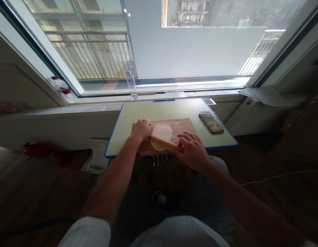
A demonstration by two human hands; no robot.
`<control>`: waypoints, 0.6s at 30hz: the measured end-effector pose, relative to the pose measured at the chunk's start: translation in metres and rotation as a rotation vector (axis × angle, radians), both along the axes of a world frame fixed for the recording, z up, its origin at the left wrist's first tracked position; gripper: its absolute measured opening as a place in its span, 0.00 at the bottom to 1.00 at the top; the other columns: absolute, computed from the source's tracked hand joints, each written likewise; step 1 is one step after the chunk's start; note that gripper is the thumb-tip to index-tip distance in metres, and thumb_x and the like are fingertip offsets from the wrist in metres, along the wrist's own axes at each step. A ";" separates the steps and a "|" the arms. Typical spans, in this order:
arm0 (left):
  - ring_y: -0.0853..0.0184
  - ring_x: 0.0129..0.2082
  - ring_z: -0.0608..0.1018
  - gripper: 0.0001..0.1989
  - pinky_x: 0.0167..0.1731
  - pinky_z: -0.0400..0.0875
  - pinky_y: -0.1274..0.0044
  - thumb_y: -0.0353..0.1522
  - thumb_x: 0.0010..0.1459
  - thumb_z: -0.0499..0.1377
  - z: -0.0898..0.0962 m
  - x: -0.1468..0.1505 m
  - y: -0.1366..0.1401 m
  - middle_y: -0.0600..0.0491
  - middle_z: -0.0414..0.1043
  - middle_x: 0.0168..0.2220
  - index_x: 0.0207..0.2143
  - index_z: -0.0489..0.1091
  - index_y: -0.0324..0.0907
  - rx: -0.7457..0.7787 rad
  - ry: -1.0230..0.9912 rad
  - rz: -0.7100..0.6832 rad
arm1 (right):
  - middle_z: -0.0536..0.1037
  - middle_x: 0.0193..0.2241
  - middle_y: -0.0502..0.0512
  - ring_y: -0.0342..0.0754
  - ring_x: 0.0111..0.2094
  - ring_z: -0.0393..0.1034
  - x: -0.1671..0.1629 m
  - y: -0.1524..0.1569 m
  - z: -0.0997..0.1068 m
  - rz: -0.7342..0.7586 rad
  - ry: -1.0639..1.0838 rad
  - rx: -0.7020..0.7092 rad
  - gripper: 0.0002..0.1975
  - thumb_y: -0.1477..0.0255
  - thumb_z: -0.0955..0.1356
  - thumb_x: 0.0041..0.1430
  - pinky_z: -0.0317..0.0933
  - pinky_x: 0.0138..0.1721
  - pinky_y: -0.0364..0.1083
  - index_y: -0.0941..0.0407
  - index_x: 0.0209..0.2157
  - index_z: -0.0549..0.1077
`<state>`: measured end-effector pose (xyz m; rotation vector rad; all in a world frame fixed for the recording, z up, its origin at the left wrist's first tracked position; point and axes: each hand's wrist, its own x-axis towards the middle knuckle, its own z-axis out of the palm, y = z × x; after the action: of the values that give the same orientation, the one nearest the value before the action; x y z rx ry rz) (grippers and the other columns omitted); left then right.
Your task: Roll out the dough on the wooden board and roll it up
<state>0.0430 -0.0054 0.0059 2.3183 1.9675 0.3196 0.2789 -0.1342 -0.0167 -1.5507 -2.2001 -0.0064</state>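
Note:
A thin round sheet of dough (162, 129) lies flat on a wooden board (184, 125). Across it, slanting down to the right, rests a wooden rolling pin (165, 142). My left hand (143, 129) is closed at the pin's left end, beside the dough's left edge. At the other end, my right hand (191, 147) has its fingers curled over the pin near the board's front right. Part of the dough shows below the pin. Both pin ends are partly hidden by my hands.
The board sits on a small blue-edged table (117, 137). A phone-like object (211, 122), partly blurred out, lies at its right. Behind, a clear plastic bottle (131, 85) stands on the windowsill. A red fire extinguisher (47, 153) is on the floor at left.

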 end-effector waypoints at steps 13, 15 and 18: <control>0.57 0.69 0.69 0.24 0.72 0.57 0.62 0.40 0.73 0.50 -0.026 -0.007 -0.038 0.49 0.72 0.69 0.66 0.71 0.49 0.125 -0.068 -0.159 | 0.71 0.70 0.62 0.68 0.74 0.55 -0.039 -0.042 -0.005 -0.142 -0.041 -0.074 0.19 0.54 0.69 0.71 0.45 0.73 0.72 0.51 0.54 0.78; 0.56 0.72 0.65 0.26 0.74 0.54 0.59 0.40 0.74 0.48 -0.027 -0.006 -0.037 0.50 0.67 0.73 0.69 0.69 0.50 0.087 -0.032 -0.173 | 0.67 0.73 0.62 0.68 0.75 0.53 -0.038 -0.042 -0.006 -0.136 -0.066 -0.083 0.25 0.52 0.67 0.72 0.44 0.73 0.73 0.52 0.62 0.74; 0.54 0.75 0.61 0.27 0.75 0.49 0.53 0.40 0.75 0.47 -0.025 -0.004 -0.034 0.51 0.62 0.76 0.72 0.67 0.51 0.038 0.017 -0.186 | 0.65 0.74 0.62 0.70 0.76 0.52 -0.035 -0.038 -0.008 -0.146 -0.090 -0.106 0.32 0.48 0.65 0.73 0.45 0.73 0.73 0.52 0.68 0.70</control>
<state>0.0393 -0.0391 -0.0190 2.5113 1.7501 0.3262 0.2439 -0.1723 -0.0247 -1.8001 -2.1809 -0.0042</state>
